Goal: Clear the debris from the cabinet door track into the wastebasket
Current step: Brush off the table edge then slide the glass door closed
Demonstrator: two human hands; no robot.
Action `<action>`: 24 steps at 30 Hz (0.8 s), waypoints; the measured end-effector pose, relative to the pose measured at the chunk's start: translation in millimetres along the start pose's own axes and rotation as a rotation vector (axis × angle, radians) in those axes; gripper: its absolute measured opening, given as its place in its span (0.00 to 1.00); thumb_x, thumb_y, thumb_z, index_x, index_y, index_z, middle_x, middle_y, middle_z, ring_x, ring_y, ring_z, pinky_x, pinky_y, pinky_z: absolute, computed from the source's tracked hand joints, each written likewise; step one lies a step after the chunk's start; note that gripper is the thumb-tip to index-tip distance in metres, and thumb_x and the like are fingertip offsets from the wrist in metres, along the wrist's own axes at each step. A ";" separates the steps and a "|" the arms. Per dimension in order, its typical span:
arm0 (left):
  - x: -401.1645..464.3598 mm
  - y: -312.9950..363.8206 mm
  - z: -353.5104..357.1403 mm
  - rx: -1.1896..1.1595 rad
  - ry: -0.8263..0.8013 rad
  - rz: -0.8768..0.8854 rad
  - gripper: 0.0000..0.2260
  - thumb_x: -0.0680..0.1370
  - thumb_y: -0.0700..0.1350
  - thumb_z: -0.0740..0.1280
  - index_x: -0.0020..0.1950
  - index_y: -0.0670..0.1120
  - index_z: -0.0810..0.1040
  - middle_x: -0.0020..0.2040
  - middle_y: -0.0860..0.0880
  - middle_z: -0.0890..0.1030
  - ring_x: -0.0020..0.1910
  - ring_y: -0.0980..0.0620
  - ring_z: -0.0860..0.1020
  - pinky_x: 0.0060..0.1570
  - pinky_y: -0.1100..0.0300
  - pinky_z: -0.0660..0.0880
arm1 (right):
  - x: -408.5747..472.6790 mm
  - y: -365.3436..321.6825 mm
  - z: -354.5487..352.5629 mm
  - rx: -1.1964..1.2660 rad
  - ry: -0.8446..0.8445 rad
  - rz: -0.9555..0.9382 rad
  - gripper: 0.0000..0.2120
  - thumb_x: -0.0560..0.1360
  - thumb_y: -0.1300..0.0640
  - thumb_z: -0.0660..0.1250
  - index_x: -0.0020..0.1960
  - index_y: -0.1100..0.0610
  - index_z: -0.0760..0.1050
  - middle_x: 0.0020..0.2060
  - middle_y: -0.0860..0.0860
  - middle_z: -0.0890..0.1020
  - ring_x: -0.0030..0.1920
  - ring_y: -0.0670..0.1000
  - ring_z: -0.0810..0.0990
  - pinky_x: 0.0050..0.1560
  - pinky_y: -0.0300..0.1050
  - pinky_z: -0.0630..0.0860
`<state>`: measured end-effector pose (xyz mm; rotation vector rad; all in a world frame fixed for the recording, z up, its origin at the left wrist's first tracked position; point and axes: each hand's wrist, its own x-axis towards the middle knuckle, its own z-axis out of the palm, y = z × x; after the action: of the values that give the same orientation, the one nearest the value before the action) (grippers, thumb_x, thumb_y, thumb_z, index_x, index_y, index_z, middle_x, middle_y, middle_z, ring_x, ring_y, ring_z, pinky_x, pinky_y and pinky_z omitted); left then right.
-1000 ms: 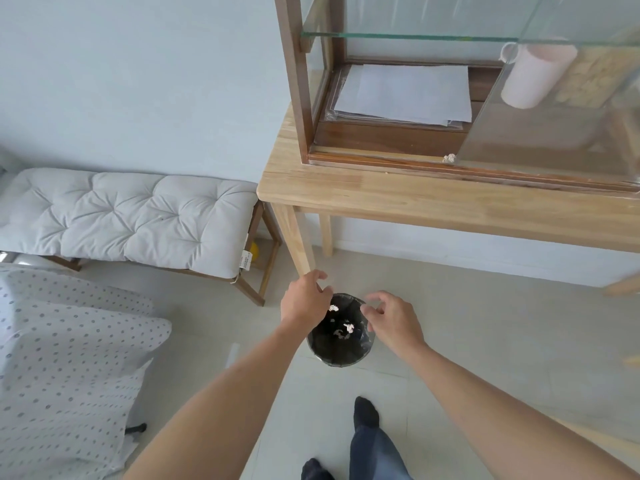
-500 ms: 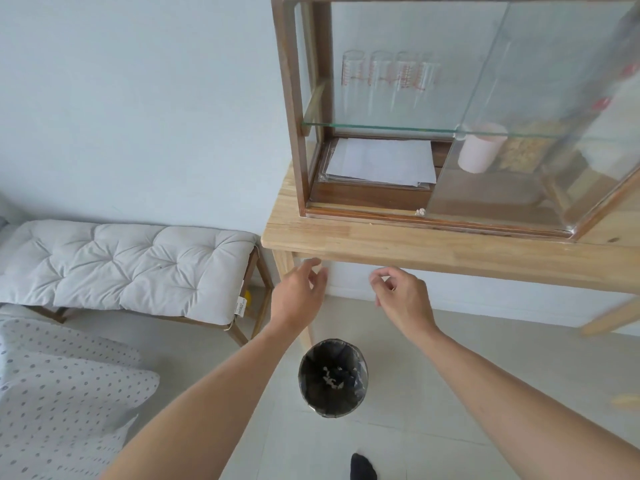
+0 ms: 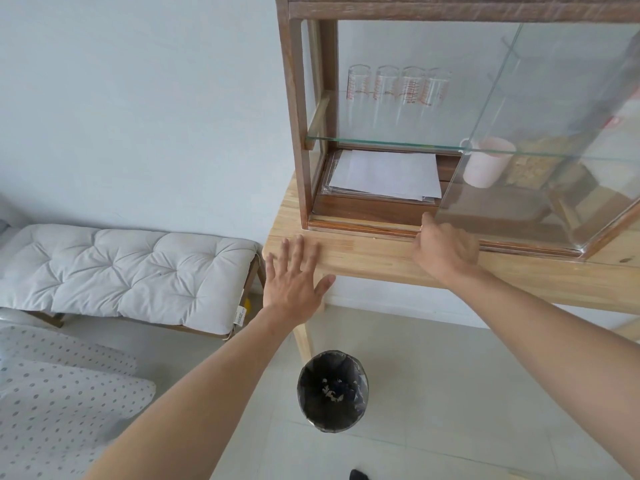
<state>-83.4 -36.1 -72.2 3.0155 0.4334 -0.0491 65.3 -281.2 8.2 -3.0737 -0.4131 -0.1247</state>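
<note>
A dark wooden cabinet (image 3: 294, 116) with a sliding glass door (image 3: 554, 150) stands on a light wooden table (image 3: 374, 254). Its door track (image 3: 360, 226) runs along the bottom front. My right hand (image 3: 443, 249) reaches the track at the glass door's left edge, fingers bent down onto it; what lies under them is hidden. My left hand (image 3: 294, 278) is open, palm down, fingers spread over the table's front edge. A round wastebasket (image 3: 332, 389) with a black liner stands on the floor below the table, pale bits of debris inside.
Inside the cabinet lie papers (image 3: 384, 174), a pink mug (image 3: 485, 166) and, on the glass shelf, several measuring glasses (image 3: 398, 86). A cushioned bench (image 3: 121, 271) stands left of the table. Dotted fabric (image 3: 52, 393) fills the lower left.
Both hands rose from over the wastebasket to the table. The right hand came onto the track where a small white bit lay; the left hand spread open over the table edge. The view tilted up.
</note>
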 end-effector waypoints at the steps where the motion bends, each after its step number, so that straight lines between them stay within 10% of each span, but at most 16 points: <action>1: -0.5 -1.0 -1.1 0.002 -0.004 0.008 0.37 0.84 0.71 0.42 0.87 0.55 0.37 0.88 0.46 0.37 0.86 0.39 0.36 0.83 0.34 0.40 | 3.5 0.0 -2.8 -0.066 -0.032 -0.007 0.22 0.81 0.57 0.63 0.74 0.59 0.73 0.54 0.59 0.89 0.55 0.65 0.88 0.44 0.51 0.71; 14: 0.6 -4.1 -3.8 0.021 -0.041 0.035 0.39 0.83 0.72 0.46 0.87 0.54 0.34 0.87 0.45 0.35 0.86 0.37 0.35 0.83 0.33 0.41 | 11.7 -6.6 -3.5 -0.133 -0.003 -0.017 0.18 0.76 0.69 0.64 0.66 0.60 0.75 0.49 0.58 0.88 0.51 0.64 0.89 0.43 0.49 0.72; 24: -0.9 -3.0 -2.1 0.043 -0.035 0.043 0.41 0.83 0.71 0.50 0.86 0.54 0.33 0.87 0.44 0.34 0.85 0.36 0.35 0.83 0.32 0.41 | -64.7 -48.8 35.0 0.516 0.022 -0.002 0.09 0.86 0.49 0.63 0.58 0.49 0.81 0.48 0.46 0.90 0.50 0.59 0.87 0.43 0.49 0.75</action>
<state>-85.0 -33.3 -70.4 3.0594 0.3683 -0.1094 -7.2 -249.4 -30.9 -2.5625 -0.3759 -0.0418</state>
